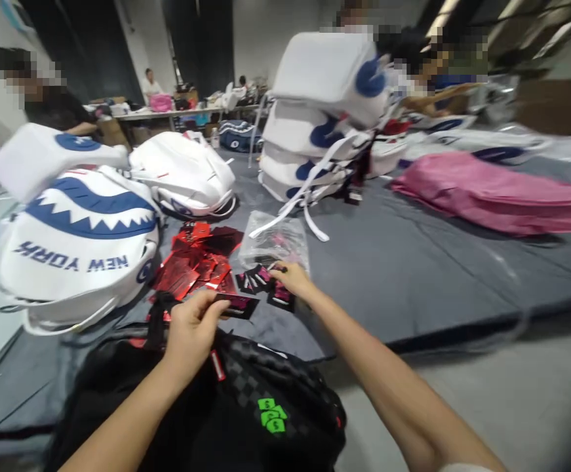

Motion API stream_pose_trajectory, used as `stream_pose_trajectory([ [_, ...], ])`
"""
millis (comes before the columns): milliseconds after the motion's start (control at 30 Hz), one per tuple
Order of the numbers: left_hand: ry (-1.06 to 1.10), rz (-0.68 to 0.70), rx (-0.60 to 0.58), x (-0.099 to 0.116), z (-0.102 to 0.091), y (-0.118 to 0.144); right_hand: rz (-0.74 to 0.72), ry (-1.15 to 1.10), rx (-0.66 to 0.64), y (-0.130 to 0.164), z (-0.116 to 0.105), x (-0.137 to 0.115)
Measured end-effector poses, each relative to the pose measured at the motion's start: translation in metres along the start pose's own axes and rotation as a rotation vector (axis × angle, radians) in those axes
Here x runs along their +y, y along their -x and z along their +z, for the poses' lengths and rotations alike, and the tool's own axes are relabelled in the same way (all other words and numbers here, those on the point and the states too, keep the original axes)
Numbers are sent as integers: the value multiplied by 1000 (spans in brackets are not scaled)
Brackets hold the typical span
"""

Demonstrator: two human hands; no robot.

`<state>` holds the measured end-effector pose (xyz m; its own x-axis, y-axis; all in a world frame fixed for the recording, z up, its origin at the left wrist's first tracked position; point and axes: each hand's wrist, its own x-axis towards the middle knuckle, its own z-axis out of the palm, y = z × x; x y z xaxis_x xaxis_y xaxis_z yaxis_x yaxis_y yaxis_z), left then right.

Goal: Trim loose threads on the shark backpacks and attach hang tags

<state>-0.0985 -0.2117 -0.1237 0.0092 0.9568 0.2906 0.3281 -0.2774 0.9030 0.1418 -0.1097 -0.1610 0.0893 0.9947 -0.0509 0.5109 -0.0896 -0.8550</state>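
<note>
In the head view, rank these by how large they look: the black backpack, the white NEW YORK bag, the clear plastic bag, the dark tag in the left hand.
1. Black backpack, though nearness inflates it.
2. White NEW YORK bag, close behind.
3. Clear plastic bag.
4. Dark tag, pinched by the left hand.

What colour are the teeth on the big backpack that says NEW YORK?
White teeth, set in a blue mouth, on the white shark-mouth backpack; seen in the head view.

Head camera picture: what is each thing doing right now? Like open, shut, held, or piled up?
left hand: shut on a dark tag
right hand: reaching into loose tags
clear plastic bag: lying open, crumpled
red tags: piled loose
black backpack: lying flat
white backpacks: stacked
</note>
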Motion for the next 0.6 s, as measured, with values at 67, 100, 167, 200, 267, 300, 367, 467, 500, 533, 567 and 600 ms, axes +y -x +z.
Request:
stream_pose_trajectory([
  [67,-65,53,16,2,0,-1,-128,2,75,8,0,-5],
  [100,-91,76,22,2,-1,-1,-226,-19,81,19,-1,-10],
  [167,-117,119,23,1,0,1,-463,-65,-16,47,-2,-23],
  [200,-114,142,18,1,0,3,-570,-71,-93,63,-1,-31],
  [267,-94,197,5,-1,2,7,-696,-32,-178,89,3,-47],
  [300,-79,223,9,-1,1,10,-715,-7,-170,100,4,-54],
  [367,0,217,0,2,-1,17,-626,-18,-211,115,4,-67],
  [467,263,28,-176,11,-12,29,-375,-129,-550,126,-2,-81],
  [500,322,-30,-229,13,-17,32,-340,-142,-627,127,-3,-84],
  [533,332,-51,-246,15,-22,36,-361,-137,-635,128,-2,-86],
  [567,289,-35,-226,16,-26,39,-433,-120,-578,128,0,-87],
  [600,211,9,-186,15,-30,41,-529,-86,-490,129,3,-88],
])
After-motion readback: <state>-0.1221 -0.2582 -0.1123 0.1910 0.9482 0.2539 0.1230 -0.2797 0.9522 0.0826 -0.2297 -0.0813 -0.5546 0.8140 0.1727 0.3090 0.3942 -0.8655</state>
